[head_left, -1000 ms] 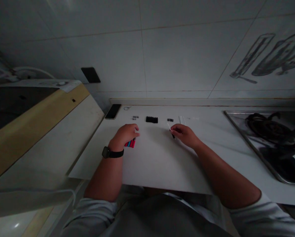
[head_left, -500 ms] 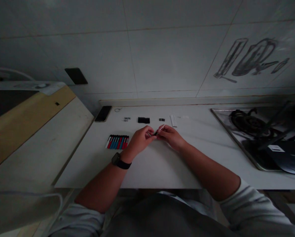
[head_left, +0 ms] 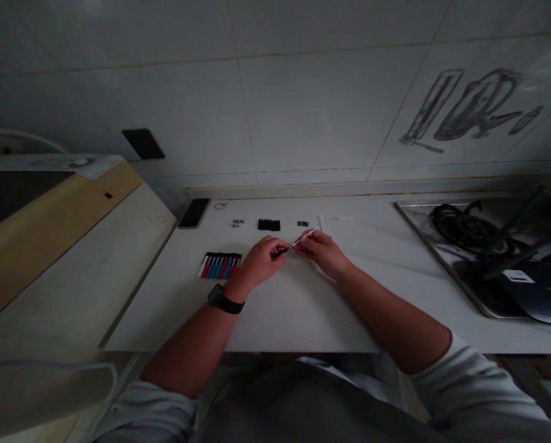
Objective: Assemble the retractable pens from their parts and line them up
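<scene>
Over the white counter (head_left: pixel 303 307) my left hand (head_left: pixel 261 261) pinches a small black piece (head_left: pixel 281 251). My right hand (head_left: pixel 324 251) pinches a thin white rod (head_left: pixel 304 237) whose tip meets that black piece. A watch sits on my left wrist. To the left of my left hand lies a row of red, blue and black pen barrels (head_left: pixel 220 266). Further back lie a few small metal springs (head_left: pixel 237 222), a row of black caps (head_left: pixel 269 224), a small black part (head_left: pixel 302 223) and a bundle of white rods (head_left: pixel 324 225).
A dark phone (head_left: pixel 194 213) lies at the counter's back left corner. A gas hob (head_left: pixel 483 246) is set into the counter on the right. A wooden-edged board (head_left: pixel 72 246) slopes down on the left. The tiled wall rises behind.
My left hand left the coloured barrels and came to the middle to meet my right hand. The two hands have since drawn slightly apart, baring the black piece and white rod. The camera swung left.
</scene>
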The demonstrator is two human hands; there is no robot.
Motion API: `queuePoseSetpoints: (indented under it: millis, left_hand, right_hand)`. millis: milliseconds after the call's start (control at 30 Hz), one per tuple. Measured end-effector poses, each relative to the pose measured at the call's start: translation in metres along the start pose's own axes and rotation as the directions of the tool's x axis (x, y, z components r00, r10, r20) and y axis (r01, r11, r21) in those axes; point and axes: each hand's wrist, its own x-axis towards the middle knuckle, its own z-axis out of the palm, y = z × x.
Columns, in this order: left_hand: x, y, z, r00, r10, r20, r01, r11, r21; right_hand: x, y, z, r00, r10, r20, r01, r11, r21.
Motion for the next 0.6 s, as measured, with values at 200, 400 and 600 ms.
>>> queuePoseSetpoints:
  millis: [200, 400, 600]
  left_hand:
    - [0.000, 0.001, 0.002, 1.000, -0.025, 0.011, 0.025, 1.000, -0.004]
    - [0.000, -0.003, 0.001, 0.999, -0.047, -0.017, 0.047, 0.999, 0.023]
    - [0.000, 0.000, 0.001, 0.999, -0.037, -0.005, 0.037, 0.999, 0.019]
  right_hand:
    - [-0.001, 0.003, 0.006, 1.000, 0.007, 0.017, -0.007, 0.999, 0.043]
    - [0.009, -0.020, -0.028, 0.977, -0.140, -0.160, 0.119, 0.984, -0.134]
    - [0.030, -0.035, -0.097, 0.877, -0.328, -0.351, 0.051, 0.790, -0.611]
